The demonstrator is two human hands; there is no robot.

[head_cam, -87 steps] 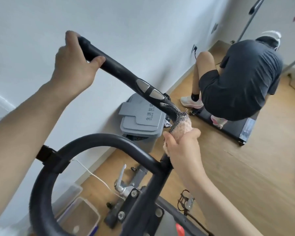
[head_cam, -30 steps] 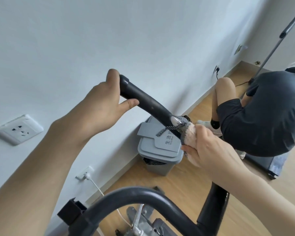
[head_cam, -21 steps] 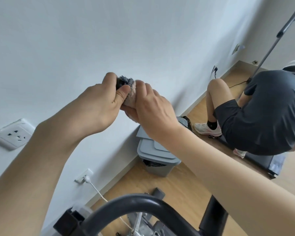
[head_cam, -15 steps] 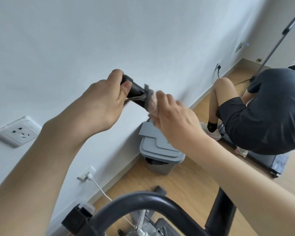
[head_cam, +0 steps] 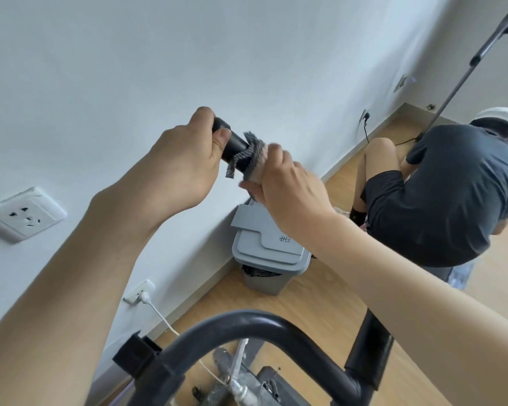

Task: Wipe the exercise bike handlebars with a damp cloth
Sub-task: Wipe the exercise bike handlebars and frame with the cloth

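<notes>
Wall-side "生" bin (head_cam: 266, 260) below handlebar (head_cam: 234, 145)

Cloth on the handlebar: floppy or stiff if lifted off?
Likely floppy: the cloth wraps round the handlebar and a loose corner hangs down. Probably light: the right hand bunches it in its fingers. Woven texture suggests decent grip.

The handlebar (head_cam: 233, 146) disappears beneath cloth (head_cam: 254, 158) and right hand (head_cam: 294, 189) — the forearm (head_cam: 393, 268) hides part of the bin (head_cam: 264, 259).
</notes>
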